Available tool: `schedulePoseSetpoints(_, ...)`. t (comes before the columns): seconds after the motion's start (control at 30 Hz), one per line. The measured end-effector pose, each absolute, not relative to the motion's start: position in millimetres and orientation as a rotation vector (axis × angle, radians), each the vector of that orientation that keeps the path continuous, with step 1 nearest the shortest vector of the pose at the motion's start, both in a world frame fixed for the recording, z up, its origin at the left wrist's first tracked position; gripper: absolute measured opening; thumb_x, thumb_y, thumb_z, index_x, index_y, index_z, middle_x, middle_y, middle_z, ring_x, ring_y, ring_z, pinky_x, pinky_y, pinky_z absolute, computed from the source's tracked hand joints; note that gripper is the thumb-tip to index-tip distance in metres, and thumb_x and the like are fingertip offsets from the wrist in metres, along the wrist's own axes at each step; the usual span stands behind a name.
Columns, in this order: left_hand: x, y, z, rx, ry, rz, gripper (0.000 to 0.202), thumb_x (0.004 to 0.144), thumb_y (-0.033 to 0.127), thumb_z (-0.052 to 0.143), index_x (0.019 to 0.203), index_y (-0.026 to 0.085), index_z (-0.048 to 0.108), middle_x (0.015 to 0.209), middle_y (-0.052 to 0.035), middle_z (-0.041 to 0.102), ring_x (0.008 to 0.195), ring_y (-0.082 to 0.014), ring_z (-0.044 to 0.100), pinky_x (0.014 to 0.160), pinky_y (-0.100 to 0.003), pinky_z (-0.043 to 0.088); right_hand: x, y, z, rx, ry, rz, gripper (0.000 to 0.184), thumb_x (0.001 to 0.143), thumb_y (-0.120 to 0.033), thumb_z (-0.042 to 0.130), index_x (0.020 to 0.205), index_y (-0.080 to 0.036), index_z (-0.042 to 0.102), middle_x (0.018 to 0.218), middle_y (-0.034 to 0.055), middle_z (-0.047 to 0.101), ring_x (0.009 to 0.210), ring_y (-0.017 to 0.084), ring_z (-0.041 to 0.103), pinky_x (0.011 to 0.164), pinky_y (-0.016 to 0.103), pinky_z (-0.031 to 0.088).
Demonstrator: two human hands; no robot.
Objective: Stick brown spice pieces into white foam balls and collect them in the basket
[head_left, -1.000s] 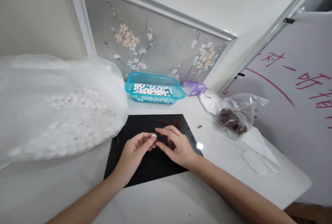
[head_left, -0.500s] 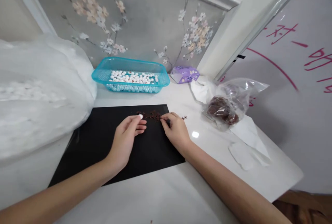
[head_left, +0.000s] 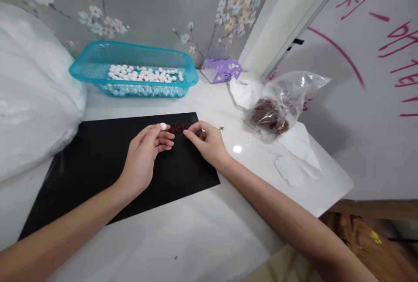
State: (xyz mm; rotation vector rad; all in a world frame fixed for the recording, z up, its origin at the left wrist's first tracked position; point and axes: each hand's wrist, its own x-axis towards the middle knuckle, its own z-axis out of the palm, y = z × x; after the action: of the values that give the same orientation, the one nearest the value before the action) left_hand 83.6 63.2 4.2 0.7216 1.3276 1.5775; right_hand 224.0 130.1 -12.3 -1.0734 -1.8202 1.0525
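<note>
My left hand (head_left: 142, 156) pinches a small white ball (head_left: 163, 126) between thumb and forefinger, its other fingers loosely curled below. Just right of the ball, a small pile of dark brown bits (head_left: 178, 128) lies near the far edge of a black mat (head_left: 107, 160). At the pile's right side is my right hand (head_left: 209, 143), thumb and forefinger brought close together. Whatever is between those fingertips is too small to make out. One loose brown star-shaped piece (head_left: 221, 128) lies on the white table beyond the right hand.
Behind the mat stands a blue plastic basket (head_left: 133, 88) with many white balls. A large white translucent bag (head_left: 35, 99) bulges at left. To the right are a purple tissue pack (head_left: 222, 71), a clear bag of brown material (head_left: 269, 114) and white paper (head_left: 300, 149). A whiteboard (head_left: 365, 134) stands beyond.
The camera view has shifted down and to the right. Both hands stay by the brown pile, the white ball still in the left; the right thumb and forefinger have shifted slightly.
</note>
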Motion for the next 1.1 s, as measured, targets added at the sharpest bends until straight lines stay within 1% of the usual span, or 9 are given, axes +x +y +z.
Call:
schedulePoseSetpoints(0.13, 83.8, 62.4, 3.6, 0.739, 1.335, 1.549, 0.019, 0.076, 0.033, 0.062, 0.083, 0.016, 0.064, 0.073, -0.0016, 0.064, 0.067, -0.0102, 0.057, 0.062, -0.020, 0.045, 224.8, 132.1, -9.1, -1.071, -1.700, 1.247, 0.024, 0.073, -0.039, 0.063, 0.075, -0.016, 0.059, 0.073, -0.0017, 0.059, 0.043, 0.002, 0.037, 0.040, 0.019, 0.029)
schedulePoseSetpoints(0.27, 83.2, 61.8, 3.9, 0.742, 1.335, 1.521, 0.020, 0.076, 0.035, 0.062, 0.083, 0.017, 0.064, 0.073, -0.0010, 0.063, 0.067, -0.0101, 0.056, 0.062, -0.021, 0.045, 224.7, 134.0, -7.4, -1.013, -1.560, 1.391, 0.028, 0.074, -0.044, 0.061, 0.077, -0.016, 0.054, 0.072, -0.0023, 0.057, 0.038, 0.001, 0.036, 0.036, 0.019, 0.027)
schedulePoseSetpoints(0.47, 83.6, 60.1, 6.6, 0.857, 1.364, 1.439, 0.023, 0.072, 0.037, 0.067, 0.082, 0.016, 0.065, 0.076, -0.0014, 0.065, 0.067, -0.0097, 0.056, 0.063, -0.021, 0.044, 223.0, 130.2, -9.4, -0.952, -1.536, 1.368, 0.027, 0.076, -0.043, 0.059, 0.078, -0.017, 0.054, 0.074, -0.0024, 0.058, 0.037, 0.000, 0.038, 0.036, 0.017, 0.031)
schedulePoseSetpoints(0.6, 83.1, 59.6, 6.2, 0.876, 1.368, 1.435, 0.023, 0.073, 0.038, 0.066, 0.082, 0.017, 0.065, 0.077, -0.0009, 0.065, 0.068, -0.0093, 0.056, 0.063, -0.020, 0.044, 222.5, 127.8, -9.1, -0.971, -1.519, 1.353, 0.026, 0.074, -0.042, 0.061, 0.076, -0.017, 0.054, 0.075, -0.0015, 0.061, 0.036, 0.001, 0.039, 0.034, 0.018, 0.031)
schedulePoseSetpoints(0.67, 83.1, 59.7, 5.8, 0.875, 1.368, 1.434, 0.023, 0.073, 0.038, 0.066, 0.083, 0.017, 0.065, 0.077, -0.0009, 0.065, 0.068, -0.0094, 0.056, 0.063, -0.020, 0.044, 223.4, 128.3, -9.0, -0.985, -1.517, 1.369, 0.024, 0.071, -0.039, 0.065, 0.074, -0.016, 0.056, 0.070, -0.0018, 0.061, 0.036, 0.001, 0.040, 0.034, 0.018, 0.030)
schedulePoseSetpoints(0.8, 83.4, 60.0, 5.8, 0.869, 1.370, 1.434, 0.022, 0.073, 0.037, 0.067, 0.083, 0.017, 0.065, 0.076, -0.0008, 0.065, 0.067, -0.0096, 0.056, 0.063, -0.021, 0.045, 225.7, 130.4, -10.4, -1.036, -1.522, 1.405, 0.020, 0.066, -0.032, 0.070, 0.074, -0.015, 0.063, 0.054, -0.0040, 0.055, 0.035, 0.003, 0.039, 0.036, 0.018, 0.028)
schedulePoseSetpoints(0.9, 83.4, 59.8, 5.6, 0.867, 1.368, 1.431, 0.022, 0.073, 0.037, 0.067, 0.083, 0.018, 0.065, 0.075, -0.0006, 0.065, 0.067, -0.0095, 0.056, 0.063, -0.021, 0.045, 226.4, 131.5, -12.0, -1.065, -1.530, 1.398, 0.016, 0.065, -0.028, 0.070, 0.074, -0.016, 0.065, 0.047, -0.0057, 0.051, 0.035, 0.003, 0.038, 0.037, 0.019, 0.027)
schedulePoseSetpoints(0.97, 83.3, 59.6, 5.2, 0.870, 1.370, 1.428, 0.022, 0.073, 0.037, 0.067, 0.083, 0.018, 0.065, 0.076, -0.0006, 0.065, 0.068, -0.0095, 0.056, 0.064, -0.020, 0.045, 226.3, 132.0, -12.5, -1.060, -1.514, 1.401, 0.014, 0.065, -0.027, 0.069, 0.072, -0.016, 0.064, 0.050, -0.0051, 0.053, 0.035, 0.003, 0.038, 0.037, 0.019, 0.027)
schedulePoseSetpoints(1.1, 83.2, 59.4, 5.4, 0.881, 1.376, 1.422, 0.024, 0.072, 0.038, 0.067, 0.085, 0.018, 0.065, 0.077, -0.0010, 0.065, 0.069, -0.0102, 0.057, 0.064, -0.021, 0.046, 225.6, 132.5, -12.1, -1.023, -1.472, 1.410, 0.013, 0.066, -0.026, 0.066, 0.074, -0.016, 0.062, 0.071, -0.0023, 0.061, 0.038, 0.002, 0.040, 0.036, 0.018, 0.030)
